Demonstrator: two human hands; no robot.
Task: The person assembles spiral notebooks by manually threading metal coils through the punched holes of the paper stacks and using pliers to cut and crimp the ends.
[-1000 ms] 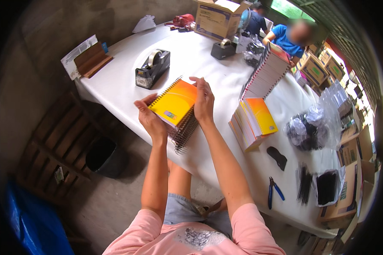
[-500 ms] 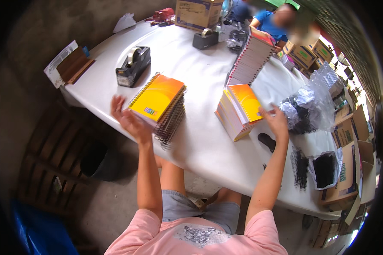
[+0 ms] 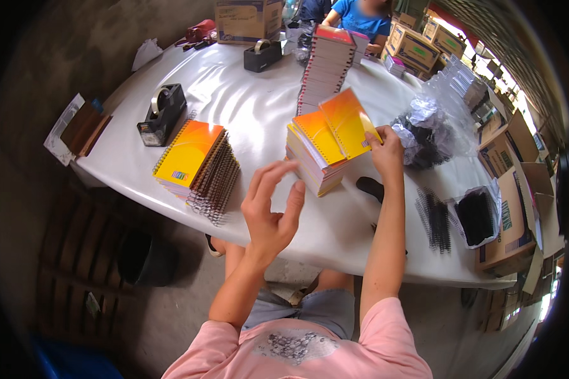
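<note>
"What could go wrong on that white counter (image 3: 246, 120)?"
"The tall red-topped stack (image 3: 324, 69) stands just behind the yellow stack (image 3: 316, 174); a bump could topple it, I'd say. And the coil-bound pile (image 3: 193, 158), near the front edge, could slide, springy coils being an uneven bed."
"The hands?"
"The right hand (image 3: 389, 155) pinches a yellow-orange notebook (image 3: 348, 123) by a corner, tilted over the yellow stack, near the front edge too. Held by one corner, it might slip or drag others askew. The left hand (image 3: 275, 211) is empty, fingers spread, by that stack; touching or not, I can't tell."
"And the stuff itself?"
"Smooth, shiny white top; squared paper blocks; glossy-looking covers; thin looped coils; tiny holes, seemingly, along the notebook's edge."
</note>
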